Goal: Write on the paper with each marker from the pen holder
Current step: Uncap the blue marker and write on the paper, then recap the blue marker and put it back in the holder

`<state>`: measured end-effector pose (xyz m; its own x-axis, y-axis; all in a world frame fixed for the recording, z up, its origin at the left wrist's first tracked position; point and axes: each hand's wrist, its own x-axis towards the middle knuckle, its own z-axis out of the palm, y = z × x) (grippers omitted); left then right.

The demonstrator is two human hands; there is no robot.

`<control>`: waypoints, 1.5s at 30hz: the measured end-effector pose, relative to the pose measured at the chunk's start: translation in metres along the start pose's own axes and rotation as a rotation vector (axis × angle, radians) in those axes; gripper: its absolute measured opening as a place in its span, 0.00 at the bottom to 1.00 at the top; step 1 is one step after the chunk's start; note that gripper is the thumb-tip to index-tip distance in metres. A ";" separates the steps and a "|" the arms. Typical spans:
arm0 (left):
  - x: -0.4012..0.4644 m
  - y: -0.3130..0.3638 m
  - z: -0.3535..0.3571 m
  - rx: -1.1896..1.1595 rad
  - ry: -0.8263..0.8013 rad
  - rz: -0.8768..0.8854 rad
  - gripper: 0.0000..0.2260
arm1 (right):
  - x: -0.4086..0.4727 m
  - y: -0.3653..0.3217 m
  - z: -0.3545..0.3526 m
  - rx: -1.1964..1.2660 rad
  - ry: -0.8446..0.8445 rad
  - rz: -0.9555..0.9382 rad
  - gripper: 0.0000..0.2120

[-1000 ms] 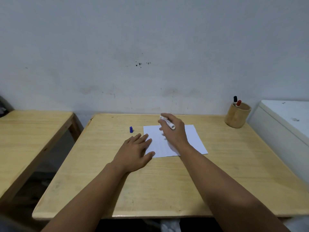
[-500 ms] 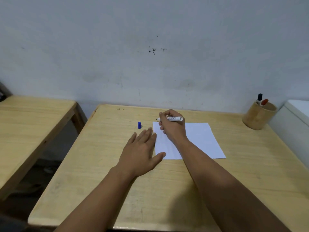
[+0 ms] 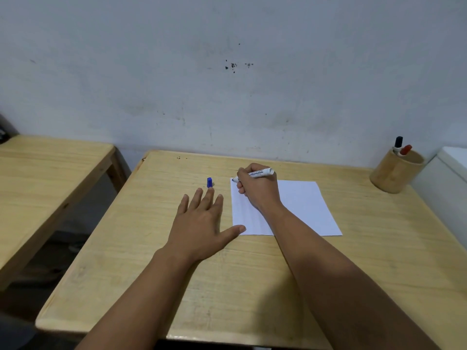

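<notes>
A white sheet of paper (image 3: 303, 208) lies on the wooden table (image 3: 252, 286). My right hand (image 3: 257, 190) grips a white marker (image 3: 260, 172), its tip at the paper's far left corner. My left hand (image 3: 202, 223) lies flat on the table with fingers spread, the thumb tip touching the paper's near left corner. A blue marker cap (image 3: 209, 182) stands just beyond the left fingertips. At the far right a wooden pen holder (image 3: 395, 173) holds a black-capped marker (image 3: 398, 142) and a red-capped marker (image 3: 405, 150).
A second wooden table (image 3: 45, 173) stands to the left across a gap. A white box-like surface (image 3: 449, 178) abuts the table's right edge behind the pen holder. A grey wall runs along the back.
My right hand turned the marker from upright-tilted to nearly level and brought its tip down to the paper's far left corner. The view shifted left and nearer. The left hand stayed flat.
</notes>
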<state>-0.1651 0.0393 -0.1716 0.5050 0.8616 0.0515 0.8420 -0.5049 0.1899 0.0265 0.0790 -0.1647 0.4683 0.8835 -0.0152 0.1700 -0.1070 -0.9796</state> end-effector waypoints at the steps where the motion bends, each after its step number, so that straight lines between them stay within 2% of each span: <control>1: 0.000 0.000 0.000 0.005 -0.002 0.001 0.46 | 0.000 0.000 0.000 -0.015 -0.001 0.001 0.12; 11: -0.001 0.001 0.000 -0.001 0.004 0.002 0.46 | 0.001 -0.002 0.000 -0.101 -0.023 -0.009 0.10; 18: -0.001 0.003 -0.003 -0.030 0.014 -0.003 0.45 | 0.003 -0.004 -0.001 0.108 0.041 0.033 0.13; 23: 0.025 0.001 -0.012 -0.343 0.404 -0.167 0.26 | 0.008 -0.019 -0.005 0.284 -0.059 0.103 0.17; 26: 0.049 -0.008 -0.016 -0.346 0.325 -0.213 0.22 | 0.003 -0.032 -0.011 0.231 -0.088 0.046 0.19; 28: 0.061 -0.012 -0.014 -0.299 0.299 -0.195 0.14 | -0.001 -0.043 -0.020 0.161 -0.046 -0.044 0.19; 30: 0.066 -0.013 -0.013 -0.318 0.314 -0.203 0.09 | -0.004 -0.050 -0.031 0.152 -0.051 -0.104 0.15; 32: 0.067 -0.013 -0.017 -0.391 0.331 -0.221 0.10 | -0.010 -0.057 -0.044 0.157 -0.138 -0.125 0.08; 35: 0.069 -0.006 -0.034 -0.646 0.356 -0.263 0.08 | -0.020 -0.066 -0.061 0.245 -0.216 -0.080 0.15; 37: 0.071 0.002 -0.052 -0.905 0.339 -0.287 0.02 | -0.028 -0.074 -0.070 0.382 -0.205 -0.031 0.14; 39: 0.073 0.012 -0.070 -1.106 0.326 -0.279 0.02 | -0.037 -0.080 -0.076 0.461 -0.202 -0.037 0.12; 42: 0.072 0.024 -0.094 -1.280 0.328 -0.267 0.02 | -0.049 -0.081 -0.079 0.285 -0.189 -0.135 0.05; 45: 0.069 0.036 -0.111 -1.346 0.336 -0.249 0.03 | -0.057 -0.078 -0.080 0.098 -0.197 -0.188 0.09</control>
<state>-0.1212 0.0865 -0.0519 0.1421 0.9874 0.0698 -0.0181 -0.0679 0.9975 0.0557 0.0002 -0.0710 0.2573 0.9563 0.1390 0.1487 0.1029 -0.9835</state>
